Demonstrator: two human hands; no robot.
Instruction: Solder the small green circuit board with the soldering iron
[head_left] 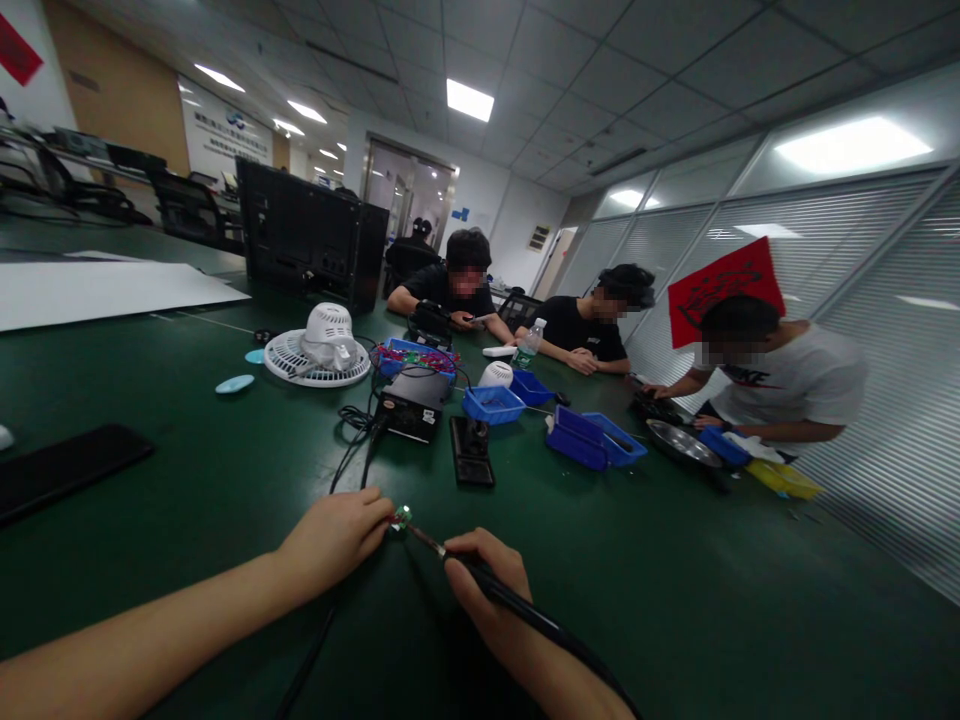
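Observation:
My left hand (334, 535) pinches a small green circuit board (403, 516) by its edge or its red wires, just above the dark green table. In my right hand (491, 590) is a soldering iron (480, 575), held like a pen. Its tip (420, 535) points left and reaches the board's edge; whether it touches cannot be made out. The iron's black cable runs off under my right wrist. Beyond my hands stands a black soldering station (409, 405) with cables beside it.
A black stand (474, 455) sits past the board. Blue bins (493, 403), a white fan part (319, 360) and a bin of red wires (416, 358) lie farther back. A dark slab (71, 465) is at left, a monitor (311, 235) behind. Several people sit across the table.

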